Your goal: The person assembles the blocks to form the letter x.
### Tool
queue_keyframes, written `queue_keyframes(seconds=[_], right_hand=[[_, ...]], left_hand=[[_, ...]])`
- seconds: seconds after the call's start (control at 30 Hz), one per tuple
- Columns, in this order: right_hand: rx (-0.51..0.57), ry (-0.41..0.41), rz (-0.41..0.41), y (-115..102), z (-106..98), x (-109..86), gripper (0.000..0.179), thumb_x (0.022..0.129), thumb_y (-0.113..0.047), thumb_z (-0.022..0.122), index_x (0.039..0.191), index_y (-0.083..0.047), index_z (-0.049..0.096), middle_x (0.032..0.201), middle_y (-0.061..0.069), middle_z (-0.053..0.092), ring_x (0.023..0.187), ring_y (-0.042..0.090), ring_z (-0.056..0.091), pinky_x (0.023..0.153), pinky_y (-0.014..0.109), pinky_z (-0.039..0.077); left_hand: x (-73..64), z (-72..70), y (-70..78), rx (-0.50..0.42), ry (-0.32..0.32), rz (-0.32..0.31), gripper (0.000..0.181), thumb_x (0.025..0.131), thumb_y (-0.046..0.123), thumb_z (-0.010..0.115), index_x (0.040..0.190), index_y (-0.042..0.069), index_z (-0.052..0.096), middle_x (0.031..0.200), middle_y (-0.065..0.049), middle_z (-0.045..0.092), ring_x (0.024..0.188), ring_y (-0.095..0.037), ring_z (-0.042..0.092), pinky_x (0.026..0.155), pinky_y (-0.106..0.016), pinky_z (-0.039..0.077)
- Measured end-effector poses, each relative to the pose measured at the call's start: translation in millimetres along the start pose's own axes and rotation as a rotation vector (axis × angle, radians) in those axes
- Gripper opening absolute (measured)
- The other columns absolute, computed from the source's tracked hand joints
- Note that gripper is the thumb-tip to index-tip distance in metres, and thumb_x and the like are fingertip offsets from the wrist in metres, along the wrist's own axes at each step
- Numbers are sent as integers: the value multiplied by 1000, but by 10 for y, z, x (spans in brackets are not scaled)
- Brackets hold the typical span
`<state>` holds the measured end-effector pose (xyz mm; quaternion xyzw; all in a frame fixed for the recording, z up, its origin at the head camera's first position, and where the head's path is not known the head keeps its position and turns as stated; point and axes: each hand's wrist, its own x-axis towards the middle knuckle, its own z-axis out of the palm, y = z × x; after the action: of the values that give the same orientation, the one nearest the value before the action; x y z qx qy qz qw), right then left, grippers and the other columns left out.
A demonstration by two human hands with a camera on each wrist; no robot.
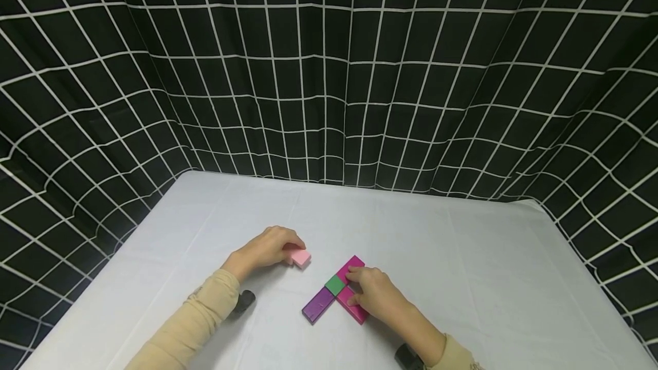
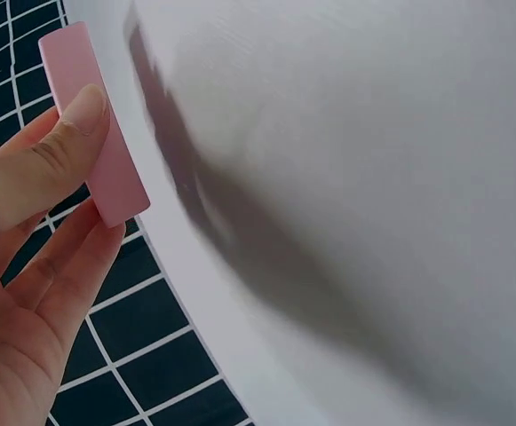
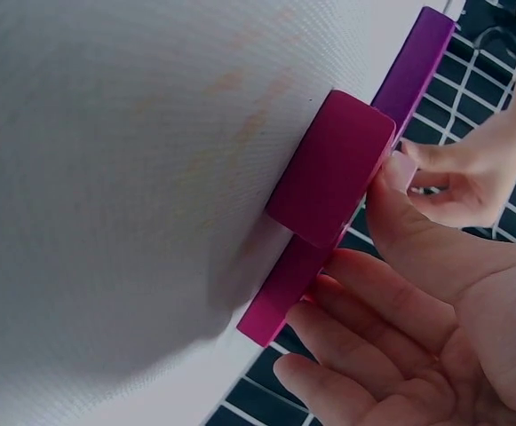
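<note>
My left hand [image 1: 269, 247] pinches a pink block [image 1: 301, 257] between thumb and fingers, left of a group of blocks. In the left wrist view the pink block [image 2: 98, 133] is a long bar, with the thumb across its face. A small green block [image 1: 335, 285] joins a purple bar [image 1: 317, 305] and two magenta bars on the table. My right hand [image 1: 380, 293] touches the group from the right, its thumb at the lower magenta bar [image 1: 353, 308] and fingertips at the upper magenta bar [image 1: 354, 261]. The right wrist view shows these fingers extended, not wrapped round a bar.
A white cloth covers the table [image 1: 437, 244]. Dark curtains with a white grid [image 1: 329, 73] stand round its back and sides. Black devices [image 1: 245, 300] sit under both wrists, beside the beige sleeves [image 1: 205, 307].
</note>
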<state>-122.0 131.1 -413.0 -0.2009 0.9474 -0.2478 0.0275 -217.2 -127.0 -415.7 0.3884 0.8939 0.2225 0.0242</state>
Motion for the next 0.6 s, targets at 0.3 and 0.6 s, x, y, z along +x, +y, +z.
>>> queue_keyframes(seconds=[0.3, 0.6], right_hand=[[-1, 7, 6, -10, 0, 5, 47, 67, -5, 84, 108, 10, 68, 119, 20, 65, 111, 42, 59, 90, 47, 50], [5, 9, 10, -3, 0, 12, 46, 67, -6, 85, 107, 9, 69, 119, 20, 66, 111, 42, 60, 91, 47, 49]], left_hand=[[51, -18, 32, -2, 2, 5, 29, 75, 4, 80, 104, 5, 74, 100, -4, 71, 98, -21, 66, 90, -37, 50], [59, -21, 70, 16, -9, 6, 30, 74, 4, 81, 103, 5, 74, 99, -4, 72, 97, -21, 66, 90, -38, 50]])
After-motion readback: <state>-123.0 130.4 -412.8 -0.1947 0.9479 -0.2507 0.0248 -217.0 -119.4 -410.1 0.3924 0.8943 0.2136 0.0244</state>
